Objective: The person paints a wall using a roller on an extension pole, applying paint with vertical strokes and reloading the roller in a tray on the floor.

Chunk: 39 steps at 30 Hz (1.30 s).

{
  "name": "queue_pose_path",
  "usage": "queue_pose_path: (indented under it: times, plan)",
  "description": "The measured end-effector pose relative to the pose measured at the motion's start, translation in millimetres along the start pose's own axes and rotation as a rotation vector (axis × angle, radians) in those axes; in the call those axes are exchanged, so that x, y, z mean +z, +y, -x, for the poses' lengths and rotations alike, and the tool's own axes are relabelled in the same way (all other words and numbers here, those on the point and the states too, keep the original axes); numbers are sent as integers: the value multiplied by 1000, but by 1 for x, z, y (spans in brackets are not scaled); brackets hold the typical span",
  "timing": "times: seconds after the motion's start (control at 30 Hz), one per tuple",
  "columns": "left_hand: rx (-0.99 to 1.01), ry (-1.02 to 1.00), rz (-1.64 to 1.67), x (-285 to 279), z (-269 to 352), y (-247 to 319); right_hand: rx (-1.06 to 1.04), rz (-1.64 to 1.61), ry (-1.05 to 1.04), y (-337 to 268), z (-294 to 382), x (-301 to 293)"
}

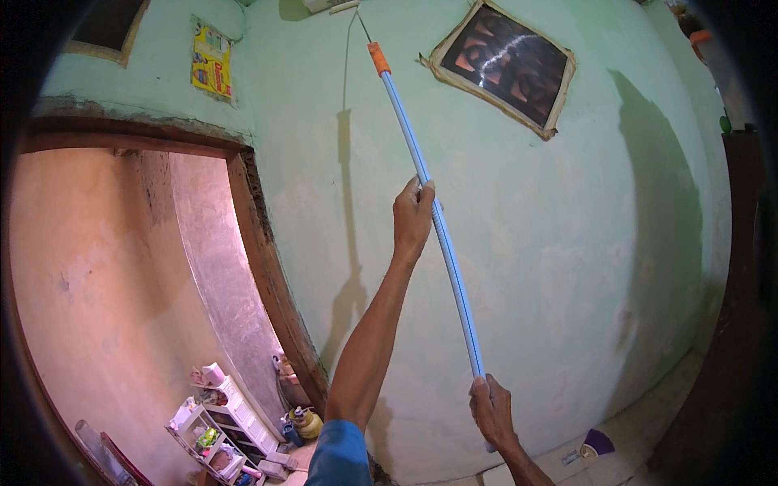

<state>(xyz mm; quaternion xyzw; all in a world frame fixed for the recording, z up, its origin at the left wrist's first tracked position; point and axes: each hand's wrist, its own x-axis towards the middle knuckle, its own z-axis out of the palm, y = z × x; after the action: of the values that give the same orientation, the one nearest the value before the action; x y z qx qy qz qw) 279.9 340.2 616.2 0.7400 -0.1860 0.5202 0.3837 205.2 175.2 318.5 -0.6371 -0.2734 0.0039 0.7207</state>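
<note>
A long blue pole (454, 267) slants up across the green wall (535, 291). My left hand (414, 217) is wrapped around it about midway along. Lower down, my right hand (492, 410) grips the pole close to its bottom end. At the upper end, an orange handle (378, 59) joins the pole to a thin metal rod. This rod leads to a pale paint roller (344, 7) at the top edge of the view, near a light-coloured object (322, 3) cut off by the frame. I cannot tell whether the roller touches the wall.
A dark picture in a ragged frame (507, 67) hangs to the pole's right. On the left is a wooden doorframe (252, 243), with a cluttered shelf (213, 437) beyond it. A purple broom head (597, 443) lies on the floor. Dark furniture (723, 304) stands at the right.
</note>
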Motion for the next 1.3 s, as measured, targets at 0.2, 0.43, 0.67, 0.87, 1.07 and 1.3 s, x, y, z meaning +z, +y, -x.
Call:
queue_pose_path:
  times: [0.2, 0.43, 0.67, 0.87, 1.07, 1.3]
  plan:
    - [-37, -16, -84, 0, -9, -12, 29, 13, 0, -3, -4, 3]
    - [-147, 30, -28, 16, 31, -22, 70, 152, 37, 16, 17, -4]
    - [-190, 2, -54, 24, 107, -26, 96, 281, 23, 82, 58, -13]
    - [-299, -54, -54, 35, 179, -37, -19, 424, 163, 202, 109, -11]
    - [-333, -71, -113, 37, 245, -44, 101, 428, 53, 267, 164, -18]
    - [-412, -116, -116, 49, 342, -62, 398, 674, -141, 309, 226, -29]
